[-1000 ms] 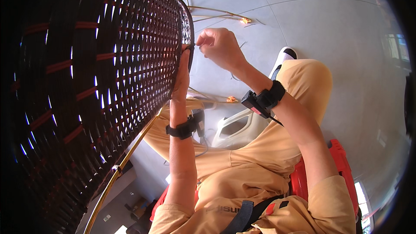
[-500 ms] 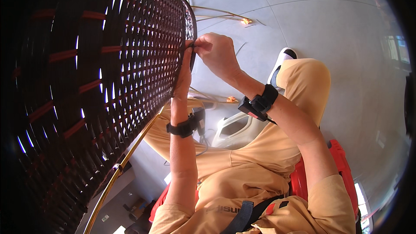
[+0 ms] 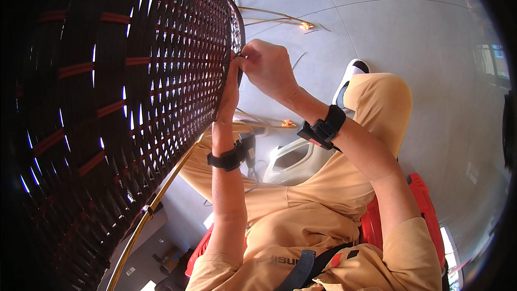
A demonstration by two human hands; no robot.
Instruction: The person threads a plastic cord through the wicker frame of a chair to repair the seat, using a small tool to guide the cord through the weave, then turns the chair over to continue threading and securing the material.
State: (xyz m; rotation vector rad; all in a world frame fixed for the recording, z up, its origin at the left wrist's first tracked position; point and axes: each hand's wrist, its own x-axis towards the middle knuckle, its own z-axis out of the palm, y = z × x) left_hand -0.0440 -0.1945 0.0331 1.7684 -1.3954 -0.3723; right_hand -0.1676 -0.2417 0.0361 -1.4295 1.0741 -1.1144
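Observation:
A large dark brown woven panel point(image 3: 177, 59) with reddish strands fills the left side and stands on edge beside me. My left hand point(image 3: 229, 92) is closed on its right edge, the thumb pointing up along the rim and the other fingers mostly hidden by the weave. Right against that thumb, my right hand point(image 3: 267, 69) pinches a short dark strip point(image 3: 240, 55) at the rim. Its thumb and index finger meet there, and the remaining fingers are curled in.
A gold metal rod point(image 3: 156, 199) runs along the panel's lower edge. More gold rods point(image 3: 280, 17) with wrapped ends lie over the grey floor point(image 3: 431, 37). Between my legs is a cream plastic stool point(image 3: 296, 163). I sit on a red seat point(image 3: 425, 205).
The woven panel has shifted very slightly. My right hand has turned a little at the rim, still pinching close beside the left thumb.

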